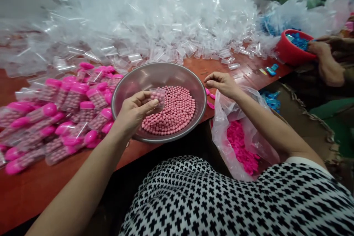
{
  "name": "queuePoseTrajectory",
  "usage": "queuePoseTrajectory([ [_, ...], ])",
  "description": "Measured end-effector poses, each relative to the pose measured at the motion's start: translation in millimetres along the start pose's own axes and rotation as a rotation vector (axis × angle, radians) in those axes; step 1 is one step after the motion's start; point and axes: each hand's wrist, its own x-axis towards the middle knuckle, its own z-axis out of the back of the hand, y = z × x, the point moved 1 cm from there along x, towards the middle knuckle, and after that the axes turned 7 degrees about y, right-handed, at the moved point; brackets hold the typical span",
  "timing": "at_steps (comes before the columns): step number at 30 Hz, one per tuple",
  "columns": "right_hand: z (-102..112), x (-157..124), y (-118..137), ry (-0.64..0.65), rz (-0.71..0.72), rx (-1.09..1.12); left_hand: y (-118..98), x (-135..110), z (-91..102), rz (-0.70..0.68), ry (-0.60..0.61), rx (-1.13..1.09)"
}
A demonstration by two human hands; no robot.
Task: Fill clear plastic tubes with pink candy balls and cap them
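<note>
My left hand (135, 110) is closed on a small clear plastic tube (158, 97) partly filled with pink beads, held over a metal bowl (129, 84). The bowl holds a heap of pink beads (173, 112). My right hand (221, 83) hovers past the bowl's right rim with fingers curled in a pinch; what they hold, if anything, I cannot make out. Below it a clear bag of bright pink caps (242, 149) sits open at the table edge. A couple of loose pink caps (210, 97) lie by the bowl.
Several filled tubes with pink caps (55, 118) are piled at the left on the red-brown table (33, 188). A large mound of empty clear tubes (155, 22) covers the back. At the right, another person's hand (328, 61) rests by a red bowl of blue caps (290, 49).
</note>
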Motion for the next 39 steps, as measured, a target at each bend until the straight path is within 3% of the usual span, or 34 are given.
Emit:
queuePoseTrajectory([
  [3,-5.4,2.2,-18.0,0.027,-0.161,-0.433,1.5,-0.3,1.4,-0.005,-0.011,0.005],
  [5,-10.6,2.7,-29.1,0.089,-0.199,-0.598,2.7,0.0,2.6,-0.017,-0.008,0.005],
  [9,-14.3,3.7,-45.3,0.085,-0.236,-0.622,3.8,0.9,3.5,-0.019,0.012,0.002],
  [13,-4.4,3.7,-46.4,0.03,-0.249,-0.577,0.5,0.1,1.7,-0.012,0.02,-0.011],
  [15,-0.1,-0.2,-36.1,-0.049,-0.199,-0.504,-2.0,-1.7,-0.2,-0.013,0.04,-0.017],
  [18,-5.2,-9.9,-2.9,-0.166,0.008,-0.202,-5.8,-4.6,-6.4,-0.046,0.108,-0.056],
  [20,-18.9,-15.7,28.9,-0.169,0.152,-0.069,-7.7,-5.4,-13.5,-0.067,0.178,-0.092],
  [22,-38.8,-18.8,62.2,-0.132,0.256,-0.122,-8.5,-4.9,-20.8,-0.08,0.237,-0.123],
  [25,-69.9,-17.6,98.9,-0.068,0.351,-0.142,-8.1,-4.2,-24.6,-0.101,0.216,-0.174],
  [29,-92.6,-7.3,110.3,0.13,0.248,0.225,-7.5,-8.8,-13.2,-0.101,0.173,-0.174],
  [33,-89.6,4.4,109.1,0.269,0.092,0.424,-9.2,-14.2,0.3,-0.159,0.24,-0.038],
  [35,-84.1,7.2,112.1,0.255,0.098,0.418,-9.7,-14.4,4.6,-0.227,0.223,0.071],
  [39,-79.6,4.9,124.3,0.097,0.298,0.26,-8.0,-13.5,8.2,-0.35,0.169,0.277],
])
